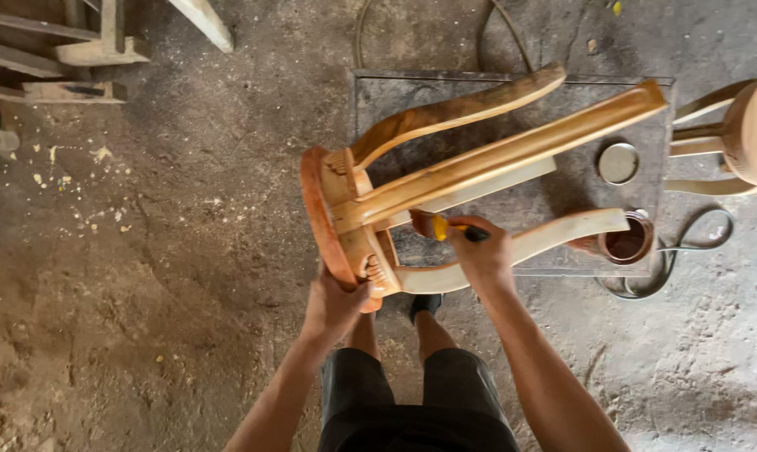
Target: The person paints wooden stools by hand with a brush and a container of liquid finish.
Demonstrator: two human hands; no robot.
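Both hands on the job: stool tipped over, brush on its underframe.

Left hand was clamped on the rim of the round seat of the wooden stool, which lay on its side so the curved legs pointed away from me and the joints under the seat faced up, within reach. Right hand was closed around a yellow-handled brush, bristles touching the frame where the legs meet the seat. The stool rested across a dark board on the dusty floor, likely to keep drips off the ground. An open tin of reddish-brown finish stood on the board's near right corner, close to the brush hand; its lid lay just beyond it. A second stool stood at the right edge.
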